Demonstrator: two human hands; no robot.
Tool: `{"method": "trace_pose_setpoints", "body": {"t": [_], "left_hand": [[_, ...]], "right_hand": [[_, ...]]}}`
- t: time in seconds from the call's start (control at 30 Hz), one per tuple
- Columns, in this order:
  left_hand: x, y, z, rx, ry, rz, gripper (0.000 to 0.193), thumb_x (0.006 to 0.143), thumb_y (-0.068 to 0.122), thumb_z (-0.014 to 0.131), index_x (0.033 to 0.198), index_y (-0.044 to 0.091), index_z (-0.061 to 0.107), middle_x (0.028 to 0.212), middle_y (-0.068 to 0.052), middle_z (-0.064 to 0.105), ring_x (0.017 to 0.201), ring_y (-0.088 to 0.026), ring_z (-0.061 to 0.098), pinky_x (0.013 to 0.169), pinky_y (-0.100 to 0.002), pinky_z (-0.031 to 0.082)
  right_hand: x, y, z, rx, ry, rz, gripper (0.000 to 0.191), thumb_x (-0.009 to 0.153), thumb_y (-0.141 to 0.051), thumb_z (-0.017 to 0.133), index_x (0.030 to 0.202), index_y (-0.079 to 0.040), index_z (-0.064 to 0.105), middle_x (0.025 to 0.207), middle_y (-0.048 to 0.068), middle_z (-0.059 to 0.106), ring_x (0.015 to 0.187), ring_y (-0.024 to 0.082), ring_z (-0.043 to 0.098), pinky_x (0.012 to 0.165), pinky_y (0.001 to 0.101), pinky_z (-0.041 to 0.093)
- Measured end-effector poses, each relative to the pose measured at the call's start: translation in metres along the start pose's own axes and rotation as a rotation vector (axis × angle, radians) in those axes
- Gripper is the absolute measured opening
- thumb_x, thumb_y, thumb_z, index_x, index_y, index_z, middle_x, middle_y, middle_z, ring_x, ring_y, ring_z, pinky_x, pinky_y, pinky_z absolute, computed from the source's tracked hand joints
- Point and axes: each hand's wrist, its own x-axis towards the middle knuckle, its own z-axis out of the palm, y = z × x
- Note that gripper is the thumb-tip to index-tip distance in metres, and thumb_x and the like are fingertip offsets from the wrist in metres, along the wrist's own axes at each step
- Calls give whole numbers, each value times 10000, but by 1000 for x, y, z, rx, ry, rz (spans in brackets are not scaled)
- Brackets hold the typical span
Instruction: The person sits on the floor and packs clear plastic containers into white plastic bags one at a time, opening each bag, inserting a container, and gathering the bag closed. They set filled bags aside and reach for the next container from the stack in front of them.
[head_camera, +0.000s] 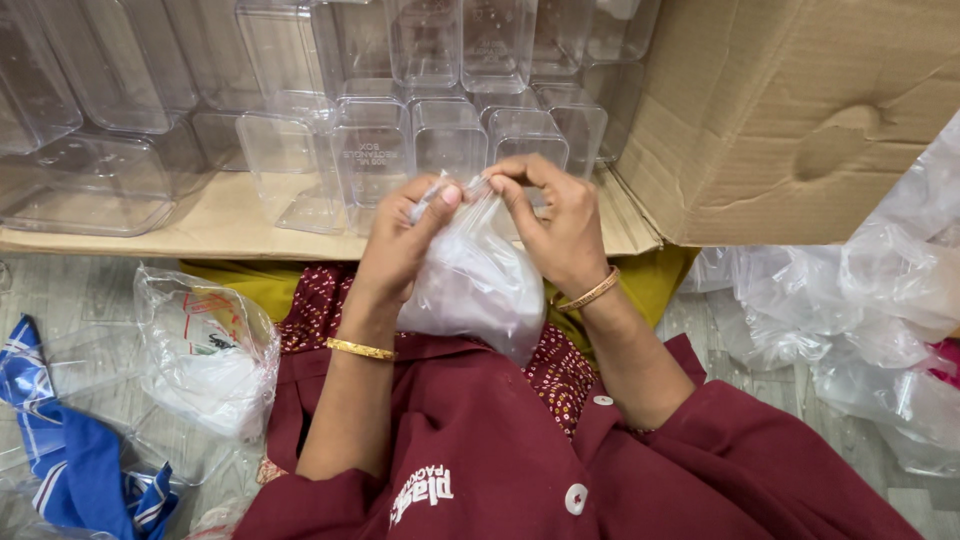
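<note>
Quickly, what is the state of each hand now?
Left hand: closed, pinching the top of the clear plastic bag.
Right hand: closed, pinching the same bag top.

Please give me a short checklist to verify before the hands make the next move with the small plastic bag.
1. Both hands on the bag: ok. The left hand and the right hand pinch the top edge of the clear plastic bag.
2. Bag mouth open or closed: cannot tell; the fingers cover it.
3. Bag contents: cannot tell; only something pale shows through the film.
4. Bag held clear of the floor: ok; it hangs over the lap.
5. Clear plastic boxes within reach: ok; they stand on the cardboard sheet just beyond the hands.
6. Loose bags nearby: ok; a pile of plastic bags lies to the right.
</note>
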Motion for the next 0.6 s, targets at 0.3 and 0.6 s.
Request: {"method": "trace_pose_setpoints", "body": {"t": [0.3,0.6], "left_hand": [[1,0,-19,-373,-63,69,225,1026,320,616,935,115,637,878,-19,674,803,-125,632,760,-305,529],[39,5,20,962,157,448,177,980,106,638,1153,111,602,907,-116,711,809,-311,706,698,-463,521]], "right_hand": [[-14,61,-34,1102,-330,486,266,988,-260,816,972,-14,716,811,36,677,701,132,622,609,266,528],[19,58,-56,145,137,184,113,1012,15,643,1077,-35,721,943,49,682,815,138,609,737,255,511]]}}
